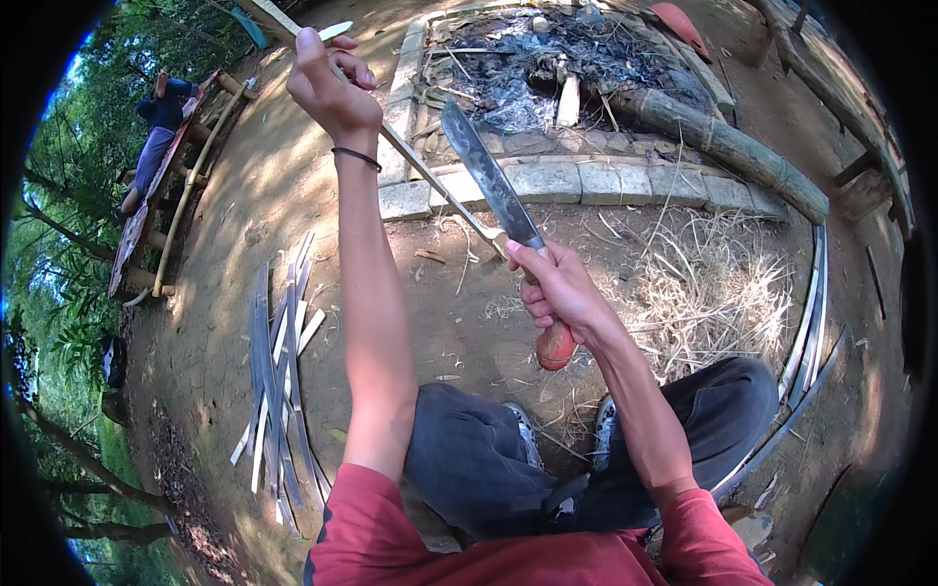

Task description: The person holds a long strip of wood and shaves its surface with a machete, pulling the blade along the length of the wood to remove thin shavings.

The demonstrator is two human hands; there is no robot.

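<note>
— Between the hands, what's happening?
— Left hand [327, 83] pinches a thin bamboo strip [430, 176] raised away from the body; right hand [557, 288], clenched on the red handle, lays the machete [493, 181] blade along it.
— Which step?
— Shaving the strip, I judge. Next calls for a steady push, blade angled shallow.

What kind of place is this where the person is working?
Probably an outdoor yard for working bamboo, among trees. The ground is bare earth, a stone-edged fire pit holds ash, and split strips lie in a pile. The right hand holds a long knife.
</note>
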